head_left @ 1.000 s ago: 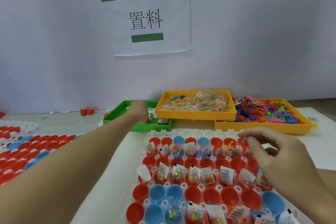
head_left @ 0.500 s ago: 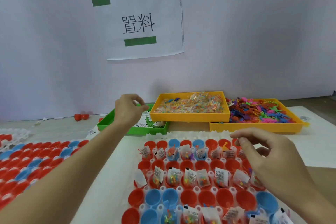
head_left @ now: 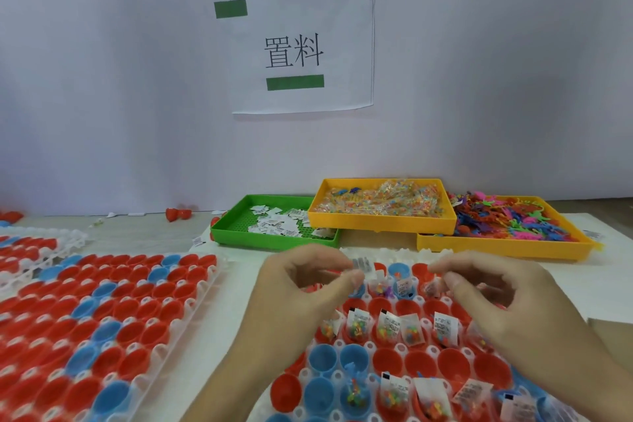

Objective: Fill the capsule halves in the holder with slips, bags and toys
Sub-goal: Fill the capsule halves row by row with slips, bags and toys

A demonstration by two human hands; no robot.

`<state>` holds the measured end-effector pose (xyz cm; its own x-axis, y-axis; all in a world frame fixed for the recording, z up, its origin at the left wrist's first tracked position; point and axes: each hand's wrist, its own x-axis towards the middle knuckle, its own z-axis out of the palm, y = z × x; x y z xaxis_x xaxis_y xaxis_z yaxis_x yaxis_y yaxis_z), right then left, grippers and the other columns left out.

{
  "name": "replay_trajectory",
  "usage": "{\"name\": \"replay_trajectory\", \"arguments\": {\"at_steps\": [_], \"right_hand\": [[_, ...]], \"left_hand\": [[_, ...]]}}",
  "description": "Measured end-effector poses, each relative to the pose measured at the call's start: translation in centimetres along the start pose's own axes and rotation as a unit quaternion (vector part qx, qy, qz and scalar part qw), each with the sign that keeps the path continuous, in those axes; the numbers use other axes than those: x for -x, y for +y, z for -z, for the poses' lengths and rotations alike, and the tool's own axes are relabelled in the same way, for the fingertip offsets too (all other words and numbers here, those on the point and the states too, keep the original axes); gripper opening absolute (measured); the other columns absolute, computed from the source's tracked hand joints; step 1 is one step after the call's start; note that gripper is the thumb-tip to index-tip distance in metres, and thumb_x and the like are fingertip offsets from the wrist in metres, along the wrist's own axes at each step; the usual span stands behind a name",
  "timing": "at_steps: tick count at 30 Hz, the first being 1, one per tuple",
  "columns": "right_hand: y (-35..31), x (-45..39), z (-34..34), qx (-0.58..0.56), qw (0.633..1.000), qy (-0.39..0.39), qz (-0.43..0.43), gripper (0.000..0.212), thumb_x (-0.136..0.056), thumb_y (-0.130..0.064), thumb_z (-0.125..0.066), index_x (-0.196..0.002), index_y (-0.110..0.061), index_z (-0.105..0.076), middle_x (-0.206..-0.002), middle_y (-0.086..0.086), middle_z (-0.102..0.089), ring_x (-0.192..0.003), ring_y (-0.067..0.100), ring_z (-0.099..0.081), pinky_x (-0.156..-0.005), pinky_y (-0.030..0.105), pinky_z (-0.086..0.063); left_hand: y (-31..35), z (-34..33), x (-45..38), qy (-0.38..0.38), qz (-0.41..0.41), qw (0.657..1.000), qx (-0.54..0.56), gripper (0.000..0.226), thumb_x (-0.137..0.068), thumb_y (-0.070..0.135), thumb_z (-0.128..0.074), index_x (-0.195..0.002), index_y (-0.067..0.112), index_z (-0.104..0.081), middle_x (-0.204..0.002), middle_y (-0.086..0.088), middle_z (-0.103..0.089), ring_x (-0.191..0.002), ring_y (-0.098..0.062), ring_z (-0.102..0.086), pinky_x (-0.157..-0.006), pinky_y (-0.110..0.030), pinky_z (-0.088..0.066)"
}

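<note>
A white sheet taped to the wall carries two large black characters, 置料, set between a green bar at its upper left and a longer green bar beneath them. The paper slips standing in the capsule halves and those lying in the green tray bear small dark print, too fine and blurred to read.
</note>
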<state>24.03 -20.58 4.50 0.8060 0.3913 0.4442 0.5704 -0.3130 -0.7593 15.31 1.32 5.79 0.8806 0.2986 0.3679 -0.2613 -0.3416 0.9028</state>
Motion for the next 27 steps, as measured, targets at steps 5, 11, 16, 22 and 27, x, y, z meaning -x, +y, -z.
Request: {"name": "replay_trajectory", "arguments": {"at_steps": [5,11,16,22,27], "right_hand": [[-1.8,0.7,-1.2,-0.079,0.993,-0.088,-0.026,0.024,-0.073,-0.050,-0.063,-0.094,-0.055,-0.071,-0.091,-0.016,-0.075,-0.087,0.007,-0.071,-0.080,0.031,-0.060],[-2.3,1.1,-2.2,-0.124,0.988,-0.088,-0.028,0.012,-0.073,-0.038,-0.070,-0.083,-0.041,-0.075,-0.079,-0.005,-0.076,-0.074,0.013,-0.073,-0.071,0.024,-0.059],[-2.7,1.3,-2.2,-0.130,0.990,-0.059,-0.020,0.016,-0.068,-0.042,-0.067,-0.082,-0.040,-0.075,-0.078,-0.004,-0.076,-0.073,0.011,-0.072,-0.070,0.021,-0.057],[-3.0,1.4,-2.5,-0.062,0.997,-0.035,0.005,0.021,-0.080,-0.025,-0.074,-0.085,-0.045,-0.072,-0.078,-0.012,-0.074,-0.071,0.005,-0.069,-0.068,0.021,-0.055],[-3.2,1.5,-2.3,-0.036,0.999,-0.019,0.017,0.025,-0.080,-0.013,-0.077,-0.074,-0.037,-0.075,-0.076,-0.017,-0.073,-0.075,0.003,-0.069,-0.068,0.015,-0.053]], "left_hand": [[-0.3,-0.9,0.8,-0.027,-0.006,1.000,-0.009,0.018,-0.080,0.007,-0.079,-0.081,0.025,-0.078,-0.079,0.003,-0.076,-0.074,-0.013,-0.071,-0.067,-0.041,-0.059],[0.2,-1.5,1.4,-0.062,-0.026,0.998,0.011,0.025,-0.079,0.004,-0.079,-0.082,0.027,-0.070,-0.074,0.000,-0.075,-0.065,-0.016,-0.069,-0.061,-0.030,-0.056],[0.3,-1.6,1.5,-0.072,-0.026,0.997,-0.007,0.023,-0.081,0.010,-0.079,-0.090,0.029,-0.069,-0.074,0.003,-0.075,-0.065,-0.013,-0.067,-0.065,-0.040,-0.054],[-0.3,-1.5,1.3,-0.115,-0.018,0.992,-0.052,0.016,-0.082,0.010,-0.078,-0.083,0.026,-0.075,-0.077,0.007,-0.075,-0.073,-0.007,-0.069,-0.063,-0.032,-0.051],[-0.6,0.0,0.7,-0.152,-0.023,0.984,-0.087,0.013,-0.088,0.017,-0.072,-0.094,0.027,-0.077,-0.087,0.009,-0.075,-0.081,-0.009,-0.070,-0.070,-0.030,-0.057]]}}
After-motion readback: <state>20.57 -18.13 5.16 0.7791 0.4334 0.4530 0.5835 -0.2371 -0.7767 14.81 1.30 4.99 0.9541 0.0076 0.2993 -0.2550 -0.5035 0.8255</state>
